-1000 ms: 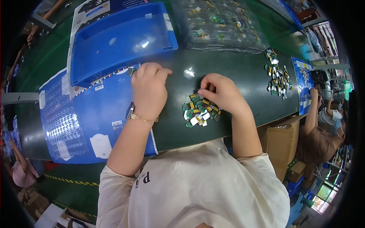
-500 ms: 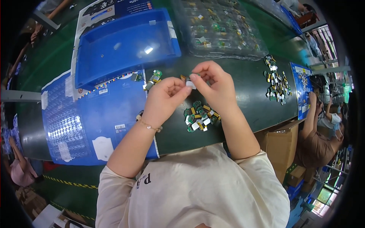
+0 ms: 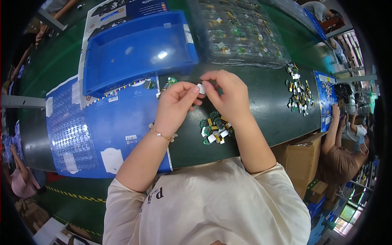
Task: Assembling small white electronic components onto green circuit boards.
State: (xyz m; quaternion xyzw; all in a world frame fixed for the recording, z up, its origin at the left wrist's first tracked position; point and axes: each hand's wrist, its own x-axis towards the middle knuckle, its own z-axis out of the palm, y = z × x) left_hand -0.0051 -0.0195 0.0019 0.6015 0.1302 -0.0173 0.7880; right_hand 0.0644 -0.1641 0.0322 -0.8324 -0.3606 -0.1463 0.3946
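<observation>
Between my two hands is a small white-faced piece (image 3: 201,89), its kind mostly hidden by the fingers; it resembles the parts lying nearby. My left hand (image 3: 176,100) pinches it between thumb and curled fingers. From the other side, my right hand (image 3: 229,96) closes thumb and forefinger on its edge. Just below the hands lies a loose pile of small green circuit boards (image 3: 215,128) with white and gold-coloured parts. A few more circuit boards (image 3: 170,81) sit beyond my left hand, partly covered by it.
A blue plastic bin (image 3: 134,53) stands at the far left, by a blue printed sheet (image 3: 114,134) with a clear blister tray (image 3: 71,130). Stacked clear trays (image 3: 241,36) hold many boards at the back. Another board pile (image 3: 300,92) lies right, near a cardboard box (image 3: 302,161) and a co-worker (image 3: 341,157).
Both hands have shifted slightly, and the white-faced piece now shows more clearly between the fingertips. My left fingers have turned a little; the piles look much the same.
</observation>
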